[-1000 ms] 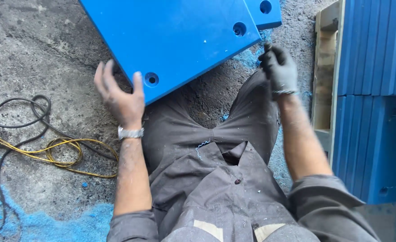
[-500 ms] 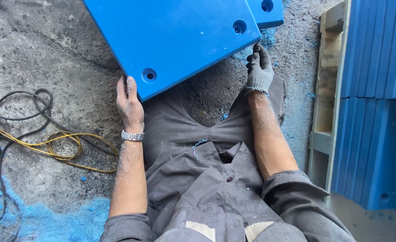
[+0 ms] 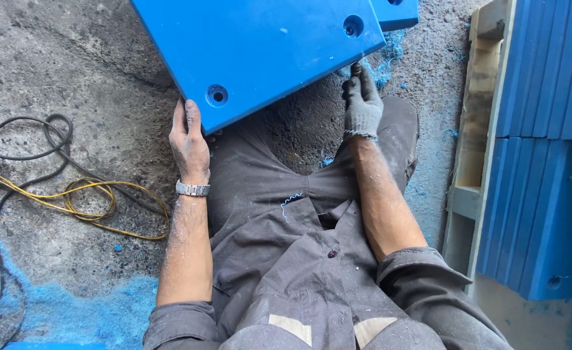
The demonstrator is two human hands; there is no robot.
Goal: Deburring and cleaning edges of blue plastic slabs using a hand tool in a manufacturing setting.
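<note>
Cables lie well out to the left of the left hand [image 3: 189,141]: a black cable [image 3: 20,126] looped over a yellow cable [image 3: 79,198] on the rough concrete floor [image 3: 72,65], with blue shavings [image 3: 66,311] spread below them, near the elbow. That bare hand, with a metal wristwatch [image 3: 192,188] just behind it, now lies flat along the near-left edge of the big blue panel [image 3: 260,52], fingers straight and pressed to the side of the slab beside its corner hole [image 3: 217,95]; a second ago the fingers were splayed and curled over that corner, so the hand has slid down to brace the edge rather than hook it. The panel itself sits ahead of both hands, its near edge above the grey work trousers [image 3: 266,188] (whether it touches the lap cannot be told), and it has drifted up and to the right in view since then. On the right, the right hand [image 3: 362,104], in a grey knit glove, has come in from further out and now presses its fingertips up against the panel's near-right edge below the second hole [image 3: 353,26]; the fingers are extended, not clenched around anything. Both hands thus bear on the same slab from opposite sides. Well to the right of the gloved hand, a stack of blue panels [image 3: 545,129] stands on a wooden pallet [image 3: 477,116].
</note>
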